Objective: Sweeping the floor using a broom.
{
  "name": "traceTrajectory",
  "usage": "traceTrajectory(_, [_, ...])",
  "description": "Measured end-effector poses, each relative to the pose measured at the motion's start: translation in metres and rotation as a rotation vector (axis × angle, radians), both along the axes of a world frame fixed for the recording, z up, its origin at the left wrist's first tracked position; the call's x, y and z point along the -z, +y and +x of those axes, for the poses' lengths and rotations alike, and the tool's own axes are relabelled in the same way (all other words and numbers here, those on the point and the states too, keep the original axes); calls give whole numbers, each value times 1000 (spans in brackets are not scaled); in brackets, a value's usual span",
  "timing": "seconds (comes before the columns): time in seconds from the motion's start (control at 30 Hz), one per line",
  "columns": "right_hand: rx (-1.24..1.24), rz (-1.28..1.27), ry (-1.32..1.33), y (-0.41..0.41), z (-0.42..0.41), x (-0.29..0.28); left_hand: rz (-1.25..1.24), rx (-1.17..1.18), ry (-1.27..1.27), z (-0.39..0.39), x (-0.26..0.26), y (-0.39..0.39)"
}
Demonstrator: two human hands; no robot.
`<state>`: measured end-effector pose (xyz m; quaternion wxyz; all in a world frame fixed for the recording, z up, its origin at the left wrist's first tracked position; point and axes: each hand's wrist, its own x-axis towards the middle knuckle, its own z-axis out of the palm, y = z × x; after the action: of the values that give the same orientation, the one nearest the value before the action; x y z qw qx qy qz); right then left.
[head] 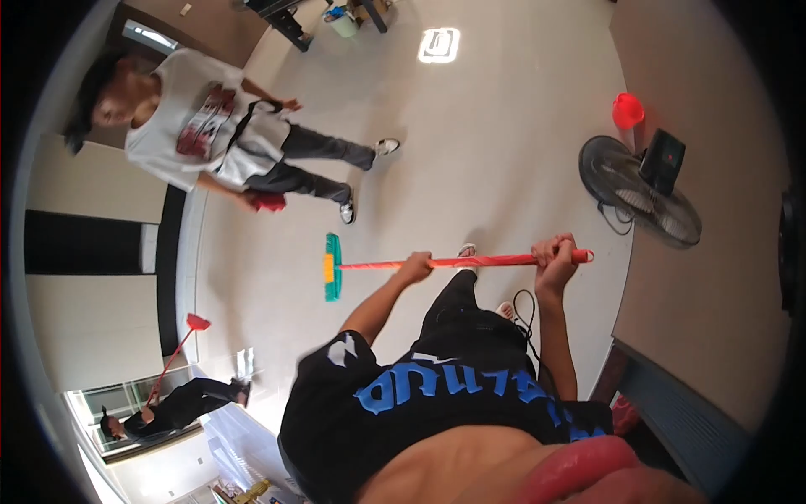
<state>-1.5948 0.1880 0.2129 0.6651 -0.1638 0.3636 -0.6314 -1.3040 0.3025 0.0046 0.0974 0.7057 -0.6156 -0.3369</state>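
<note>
A broom with a red pole stretches across in front of my body. My left hand is wrapped around the middle of the pole. Close to the pole's end cap, my right hand grips it with bent fingers. At the far left end is the broom head, with teal bristles and a yellow middle part. The head appears at floor level, though whether the bristles touch the floor is unclear. My sandaled foot shows just beyond the pole.
A black fan stands on the right, with a red object behind it. A person in a white T-shirt holds red cloth. Another person holds a red long-handled tool. A pale bucket sits by dark furniture legs.
</note>
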Motion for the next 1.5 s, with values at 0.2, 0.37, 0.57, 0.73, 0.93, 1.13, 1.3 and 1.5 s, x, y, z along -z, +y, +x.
traceTrajectory(0.2, [339,-74,461,-133,-48,-15,114,327,183,-131,10,-237])
traceTrajectory(0.37, [965,-240,712,-254,-98,-157,-267,391,480,-253,-73,-449])
traceTrajectory(0.57, [741,-526,1425,-362,-50,-111,-477,92,491,-183,-40,-531])
traceTrajectory(0.73, [272,-103,396,-535,157,-11,58,-130,123,64,37,-570])
traceTrajectory(0.93, [-375,-151,83,-649,311,-66,42,-556,-163,214,-79,-582])
traceTrajectory(1.13, [-394,-114,154,-709,402,-61,-224,-652,-129,278,-15,-635])
traceTrajectory(1.3, [-54,-385,595,-763,387,-107,-344,-362,230,233,-21,-817])
traceTrajectory(1.5, [419,-441,586,-826,349,-235,-361,-157,350,196,-171,-959])
